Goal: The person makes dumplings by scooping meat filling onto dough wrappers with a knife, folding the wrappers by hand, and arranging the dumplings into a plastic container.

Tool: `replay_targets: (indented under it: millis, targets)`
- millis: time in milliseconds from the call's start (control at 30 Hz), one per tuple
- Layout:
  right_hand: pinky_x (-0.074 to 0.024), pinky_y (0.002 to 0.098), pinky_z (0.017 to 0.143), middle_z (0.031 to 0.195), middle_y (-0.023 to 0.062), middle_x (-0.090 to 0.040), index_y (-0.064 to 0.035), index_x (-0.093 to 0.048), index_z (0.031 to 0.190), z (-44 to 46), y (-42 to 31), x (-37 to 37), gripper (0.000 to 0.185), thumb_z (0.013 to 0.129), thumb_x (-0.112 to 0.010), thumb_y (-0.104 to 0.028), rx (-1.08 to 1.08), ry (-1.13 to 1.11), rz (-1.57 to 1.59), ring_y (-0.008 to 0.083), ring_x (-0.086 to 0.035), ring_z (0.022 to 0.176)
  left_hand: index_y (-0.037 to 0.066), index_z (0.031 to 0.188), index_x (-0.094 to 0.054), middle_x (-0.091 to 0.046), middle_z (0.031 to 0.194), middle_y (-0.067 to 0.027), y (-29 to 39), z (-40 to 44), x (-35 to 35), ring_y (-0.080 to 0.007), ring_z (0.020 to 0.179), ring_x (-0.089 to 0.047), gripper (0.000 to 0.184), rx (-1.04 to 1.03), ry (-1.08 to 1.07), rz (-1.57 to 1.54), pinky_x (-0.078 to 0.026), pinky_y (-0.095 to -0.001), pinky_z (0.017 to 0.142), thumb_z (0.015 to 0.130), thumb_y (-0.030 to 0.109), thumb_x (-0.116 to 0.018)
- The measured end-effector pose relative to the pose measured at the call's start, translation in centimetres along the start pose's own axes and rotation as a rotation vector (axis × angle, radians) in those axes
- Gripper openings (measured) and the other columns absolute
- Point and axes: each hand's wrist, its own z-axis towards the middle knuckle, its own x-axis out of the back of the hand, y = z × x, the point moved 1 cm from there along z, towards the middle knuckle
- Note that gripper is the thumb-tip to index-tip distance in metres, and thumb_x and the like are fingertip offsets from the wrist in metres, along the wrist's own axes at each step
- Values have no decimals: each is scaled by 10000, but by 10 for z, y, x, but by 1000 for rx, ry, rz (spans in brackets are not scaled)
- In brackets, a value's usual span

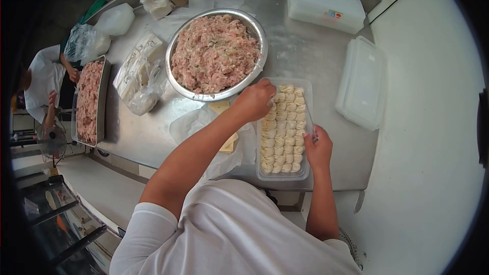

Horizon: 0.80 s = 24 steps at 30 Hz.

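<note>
Dumplings sat in four lengthwise columns inside one clear container on the surface, near one bowl. Left hand curled at the container's upper-left corner, right hand at its right rim; I could not tell whether either was clamped.

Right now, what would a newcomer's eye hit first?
Probably the big steel bowl heaped with pinkish ground meat, upper middle. Next, the tight rows of pale dumplings in a clear container below and right of it, left hand at its upper left, right hand at its right side. Then the meat-filled tray at far left, beside another person.
</note>
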Motion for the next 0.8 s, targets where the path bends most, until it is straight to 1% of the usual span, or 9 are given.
replay_targets:
  millis: [133, 200, 267, 300, 367, 467, 600, 700, 800]
  targets:
    - [-482, 294, 639, 759, 72, -654, 42, -695, 1082, -8, 8, 6, 259, 886, -734, -122, -152, -116, 115, 128, -569, 661, 11, 1113, -607, -605, 1084, -195, 4, 6, -17, -423, 908, -682, 342, 37, -77, 71, -580, -473, 789, 778, -25, -667]
    - [-527, 368, 677, 813, 149, -700, 37, -711, 1070, -11, 11, 9, 259, 887, -720, -146, -208, -100, 97, 261, -656, 674, 8, 1148, -592, -598, 1102, -204, 11, 9, -20, -422, 905, -686, 378, 59, -118, 84, -580, -476, 790, 778, -32, -657]
    - [-526, 365, 676, 812, 148, -697, 36, -710, 1064, -17, 16, 7, 250, 890, -716, -143, -220, -72, 111, 253, -653, 674, -2, 1104, -638, -610, 1115, -188, 21, 10, -22, -372, 955, -702, 305, 63, -242, 230, -589, -461, 799, 800, -12, -652]
    - [-525, 362, 676, 812, 147, -694, 34, -710, 1058, -18, 16, 7, 240, 893, -711, -141, -234, -41, 125, 245, -650, 673, -2, 1104, -638, -610, 1115, -188, 25, 12, -24, -372, 955, -702, 305, 65, -240, 229, -589, -461, 799, 800, -12, -652]
    - [-524, 359, 675, 802, 144, -691, 34, -709, 1045, -19, 11, 6, 231, 895, -711, -141, -217, -26, 95, 236, -646, 671, 2, 1074, -694, -628, 1142, -175, 30, 16, -29, -329, 1017, -702, 246, 147, -396, 425, -598, -436, 820, 835, 16, -635]
    - [-523, 354, 676, 785, 137, -685, 31, -709, 1024, -21, 12, 4, 212, 900, -710, -141, -224, 2, 80, 225, -638, 667, 26, 1063, -733, -648, 1159, -159, 27, 20, -35, -320, 1058, -692, 226, 156, -424, 479, -600, -419, 834, 867, 45, -622]
    - [-521, 348, 676, 775, 126, -684, 28, -707, 1011, -21, 11, 4, 200, 905, -706, -141, -233, 18, 71, 215, -634, 666, 44, 1090, -735, -670, 1164, -164, 27, 27, -26, -326, 1051, -694, 243, 137, -440, 447, -595, -419, 845, 875, 58, -623]
    - [-520, 345, 673, 780, 126, -686, 25, -706, 1015, -20, 6, 4, 202, 901, -715, -142, -243, 29, 50, 217, -629, 659, 65, 1110, -697, -681, 1114, -146, 14, 31, -30, -341, 1042, -700, 238, 102, -475, 360, -590, -431, 846, 876, 81, -656]
    - [-517, 346, 665, 801, 122, -669, 20, -703, 1034, -23, 16, 0, 214, 894, -725, -141, -223, 43, 41, 217, -616, 656, 67, 1126, -688, -706, 1059, -131, 10, 28, -32, -318, 1046, -693, 247, 94, -544, 375, -584, -428, 846, 883, 87, -650]
